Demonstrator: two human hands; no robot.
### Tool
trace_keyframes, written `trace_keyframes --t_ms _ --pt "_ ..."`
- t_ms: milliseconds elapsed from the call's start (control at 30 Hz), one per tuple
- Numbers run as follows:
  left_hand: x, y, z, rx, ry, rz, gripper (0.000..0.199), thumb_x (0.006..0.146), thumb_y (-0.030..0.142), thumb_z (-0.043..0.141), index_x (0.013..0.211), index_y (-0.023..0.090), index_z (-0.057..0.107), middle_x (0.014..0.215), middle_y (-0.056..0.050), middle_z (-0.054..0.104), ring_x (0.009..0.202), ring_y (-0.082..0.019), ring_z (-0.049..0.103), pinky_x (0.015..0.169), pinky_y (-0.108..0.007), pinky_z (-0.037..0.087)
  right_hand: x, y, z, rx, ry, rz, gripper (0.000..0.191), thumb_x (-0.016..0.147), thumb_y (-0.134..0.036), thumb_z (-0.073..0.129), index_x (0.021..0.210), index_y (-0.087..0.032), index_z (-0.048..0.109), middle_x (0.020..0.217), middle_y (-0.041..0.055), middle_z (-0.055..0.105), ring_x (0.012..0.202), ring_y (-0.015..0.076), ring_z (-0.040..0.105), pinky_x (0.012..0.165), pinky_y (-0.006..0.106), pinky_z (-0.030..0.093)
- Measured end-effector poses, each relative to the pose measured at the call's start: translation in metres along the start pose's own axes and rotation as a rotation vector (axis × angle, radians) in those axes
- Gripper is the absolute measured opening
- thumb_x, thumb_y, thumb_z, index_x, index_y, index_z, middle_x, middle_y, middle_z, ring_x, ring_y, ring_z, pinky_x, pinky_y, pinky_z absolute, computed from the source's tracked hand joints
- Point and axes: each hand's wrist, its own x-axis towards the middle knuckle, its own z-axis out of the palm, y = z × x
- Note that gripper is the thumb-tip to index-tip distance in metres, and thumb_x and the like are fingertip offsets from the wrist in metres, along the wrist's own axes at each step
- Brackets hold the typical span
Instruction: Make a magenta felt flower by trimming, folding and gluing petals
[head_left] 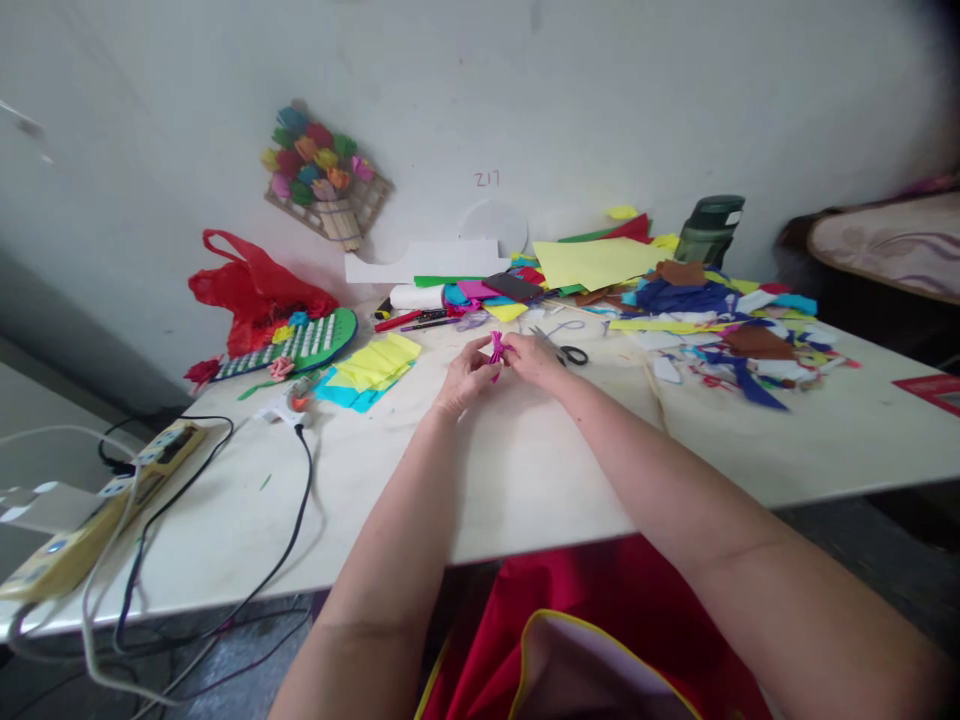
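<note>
A small magenta piece of gathered crepe paper (496,346) is between my two hands above the white table (540,480). My left hand (469,378) pinches it from the left with the fingers curled round its lower part. From the other side, the fingertips of my right hand (531,358) close on its edge. Parts of the paper are hidden by my fingers. Just right of my right hand lie scissors (574,355) with black handles. Yellow paper sheets (377,362) rest on blue ones (360,398) to the left of my hands.
A hot glue gun (289,402) and its cable lie at the left, near a power strip (97,510). Colourful paper scraps (750,350) cover the right side. Behind stand a dark green bottle (709,232) and a red plastic bag (251,290).
</note>
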Motion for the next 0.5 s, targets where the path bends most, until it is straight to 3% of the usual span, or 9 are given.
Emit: trace_keyframes --t_ms 167,500 --pt "-0.001 0.006 -0.005 -0.072 0.026 -0.031 0.062 0.061 0.027 0.058 0.12 0.01 0.055 0.074 -0.002 0.062 0.072 -0.015 0.058 0.074 -0.031 0.047 0.0 0.002 0.003 0.112 0.018 0.002 0.025 0.088 -0.018 0.042 0.095 -0.021 0.067 0.087 0.0027 0.073 0.08 0.0162 0.064 0.067 0.024 0.04" --pt "-0.005 0.01 -0.01 -0.103 0.033 -0.084 0.053 0.065 0.03 0.058 0.114 0.011 0.061 0.07 -0.001 0.06 0.059 -0.011 0.052 0.057 -0.024 0.043 0.005 0.01 0.013 0.13 0.086 -0.015 0.027 0.086 -0.019 0.043 0.099 -0.02 0.066 0.086 0.004 0.073 0.078 0.0181 0.063 0.067 0.026 0.041"
